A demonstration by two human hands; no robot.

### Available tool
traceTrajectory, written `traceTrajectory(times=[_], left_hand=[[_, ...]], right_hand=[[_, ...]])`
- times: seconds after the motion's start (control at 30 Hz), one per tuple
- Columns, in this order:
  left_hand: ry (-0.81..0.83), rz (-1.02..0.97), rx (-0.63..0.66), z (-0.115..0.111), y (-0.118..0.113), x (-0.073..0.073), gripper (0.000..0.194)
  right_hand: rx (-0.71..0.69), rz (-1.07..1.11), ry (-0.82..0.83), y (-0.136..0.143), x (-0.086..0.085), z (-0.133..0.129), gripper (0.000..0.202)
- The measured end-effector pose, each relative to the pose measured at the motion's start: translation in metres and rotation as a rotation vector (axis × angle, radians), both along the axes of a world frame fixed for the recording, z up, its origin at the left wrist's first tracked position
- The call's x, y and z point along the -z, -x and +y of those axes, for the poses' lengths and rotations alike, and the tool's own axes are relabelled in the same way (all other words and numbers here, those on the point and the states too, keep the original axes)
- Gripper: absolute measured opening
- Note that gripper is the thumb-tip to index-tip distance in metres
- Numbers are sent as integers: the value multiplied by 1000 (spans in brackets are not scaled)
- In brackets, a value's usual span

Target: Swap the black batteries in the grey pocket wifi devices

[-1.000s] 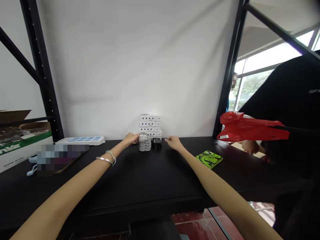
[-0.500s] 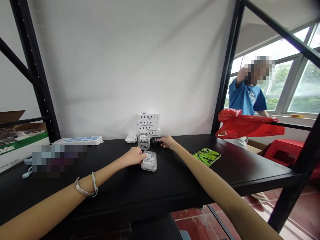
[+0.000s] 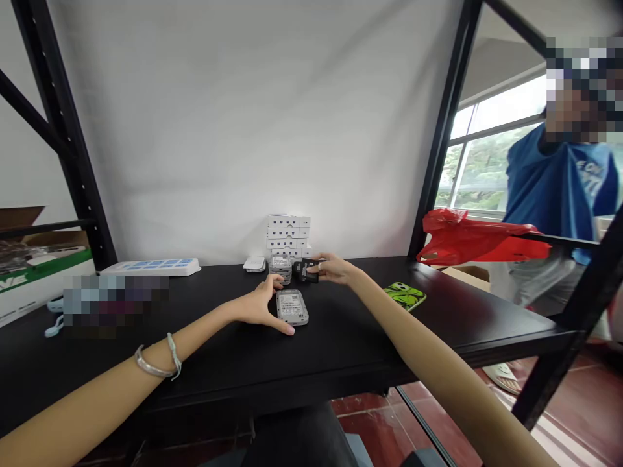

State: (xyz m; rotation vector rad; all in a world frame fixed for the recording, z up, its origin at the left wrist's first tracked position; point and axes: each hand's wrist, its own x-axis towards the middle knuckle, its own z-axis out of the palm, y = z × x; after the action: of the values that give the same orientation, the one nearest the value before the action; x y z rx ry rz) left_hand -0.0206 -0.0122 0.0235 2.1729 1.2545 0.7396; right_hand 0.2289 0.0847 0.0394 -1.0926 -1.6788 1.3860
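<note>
My left hand (image 3: 260, 305) is spread at the left side of a pale rectangular device (image 3: 293, 306) with a printed label, lying flat on the black table. Its thumb points past the device's near edge and its fingers reach beyond the far edge; whether they touch is unclear. In my right hand (image 3: 333, 268), a flat black battery (image 3: 308, 270) with white print is pinched between thumb and fingers, tilted up off the table. More dark batteries partly show beside it. Just left stands a stack of similar devices (image 3: 281, 262), with white boxes (image 3: 289, 233) piled behind.
Thin white pieces (image 3: 254, 264) lie left of the stack. A green-patterned phone (image 3: 405, 296) rests at right. Far left are a white power strip (image 3: 150, 266) and an open carton (image 3: 43, 279). A red bag (image 3: 479, 240) hangs on the right rail; a person in blue (image 3: 559, 175) stands beyond.
My right hand has lifted a black battery from beside the stack. My left hand has opened from the device's edge, thumb and fingers spreading. The person at right has moved nearer.
</note>
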Motion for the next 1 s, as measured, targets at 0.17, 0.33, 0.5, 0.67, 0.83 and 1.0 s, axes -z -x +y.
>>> traceTrajectory(times=[0.17,0.33,0.5,0.67,0.83,1.0], left_hand=[[-14,-61,29,1,-6,11,40],[-27,-99,29,5,-6,17,40],[-28,-106,34,14,-4,25,39],[-22,-102,46,19,-1,29,38],[-32,-116,70,19,0,30,39],[-57,-132,99,14,-2,27,40]], right_hand=[[-122,-116,-152,24,12,-15,32],[-205,-234,-351,34,10,-25,32],[-303,-433,-467,34,6,-31,28],[-394,-610,-555,34,-6,-40,24],[-488,-740,-539,27,-23,-54,53],[-428,-806,-533,33,-23,-62,74]])
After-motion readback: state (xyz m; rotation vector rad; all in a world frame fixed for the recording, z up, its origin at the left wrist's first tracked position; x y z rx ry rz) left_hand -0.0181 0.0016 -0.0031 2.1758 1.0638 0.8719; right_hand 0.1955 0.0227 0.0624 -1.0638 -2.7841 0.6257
